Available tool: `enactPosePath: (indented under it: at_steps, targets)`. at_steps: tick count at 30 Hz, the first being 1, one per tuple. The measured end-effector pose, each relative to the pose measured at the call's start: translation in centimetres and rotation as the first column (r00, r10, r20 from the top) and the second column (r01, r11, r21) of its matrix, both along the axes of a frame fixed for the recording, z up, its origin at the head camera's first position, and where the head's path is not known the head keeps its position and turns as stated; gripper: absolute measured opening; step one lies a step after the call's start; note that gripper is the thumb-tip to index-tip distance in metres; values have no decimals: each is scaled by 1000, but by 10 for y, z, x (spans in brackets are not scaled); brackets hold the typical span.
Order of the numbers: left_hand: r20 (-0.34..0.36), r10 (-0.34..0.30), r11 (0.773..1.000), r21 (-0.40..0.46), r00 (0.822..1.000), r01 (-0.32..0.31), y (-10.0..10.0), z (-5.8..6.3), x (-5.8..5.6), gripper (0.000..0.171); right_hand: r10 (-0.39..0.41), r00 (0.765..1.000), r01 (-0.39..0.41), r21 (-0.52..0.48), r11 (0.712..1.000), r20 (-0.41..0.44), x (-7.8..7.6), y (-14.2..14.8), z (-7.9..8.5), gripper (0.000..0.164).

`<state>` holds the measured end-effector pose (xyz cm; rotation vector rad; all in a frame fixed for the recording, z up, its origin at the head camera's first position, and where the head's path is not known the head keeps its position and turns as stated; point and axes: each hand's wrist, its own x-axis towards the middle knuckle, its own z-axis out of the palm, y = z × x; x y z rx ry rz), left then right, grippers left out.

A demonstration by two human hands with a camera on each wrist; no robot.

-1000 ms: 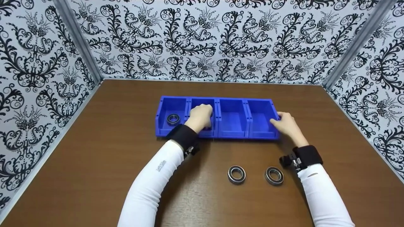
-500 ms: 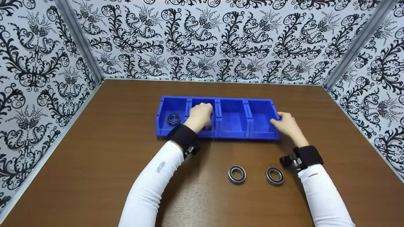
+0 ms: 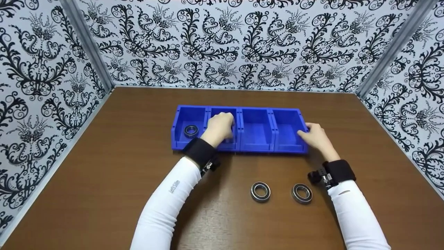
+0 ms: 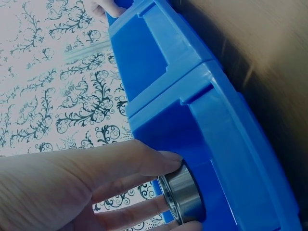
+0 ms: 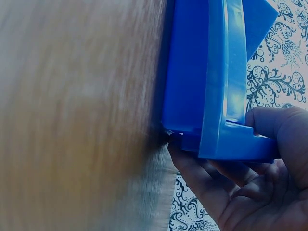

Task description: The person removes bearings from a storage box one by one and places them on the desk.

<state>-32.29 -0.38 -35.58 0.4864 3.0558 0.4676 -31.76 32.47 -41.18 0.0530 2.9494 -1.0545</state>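
Note:
My left hand (image 3: 220, 128) reaches down into the second compartment from the left of a blue bin row (image 3: 257, 147). In the left wrist view its thumb and fingers pinch a metal ball bearing (image 4: 185, 195) by the rim, inside that compartment. My right hand (image 3: 316, 137) grips the right end wall of the bin row, thumb over the rim and fingers on the outer side, as the right wrist view shows. Another bearing (image 3: 191, 131) lies in the leftmost compartment. In the head view the held bearing is mostly hidden by the left hand.
Two more bearings, one nearer the middle (image 3: 260, 192) and one to its right (image 3: 302, 193), lie flat on the brown table (image 3: 104, 166) in front of the bins. Patterned wall panels (image 3: 222, 45) with grey metal posts enclose the table's back and sides.
Almost nothing differs. My left hand has shifted very slightly upward in the head view, still within the second compartment. The right hand keeps its grip on the bin row's end.

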Motion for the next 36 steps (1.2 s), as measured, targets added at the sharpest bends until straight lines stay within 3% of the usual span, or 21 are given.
enactPosePath:
  at_steps: [12, 28, 36]
  targets:
    - [-42, -7, 1000, 28, 999, 8, -1, 5, 2, 29, 0, 1000, 1, 16, 1000, -29, 2, 0, 1, 51]
    - [-68, -23, 998, 50, 997, 27, -5, 15, 7, 31, 8, 1000, -8, 5, 1000, -18, 0, 0, 0, 53]
    - [-39, -24, 999, 45, 999, 26, -5, 17, 6, 37, 19, 1000, -19, 20, 1000, -14, 1, 0, 1, 54]
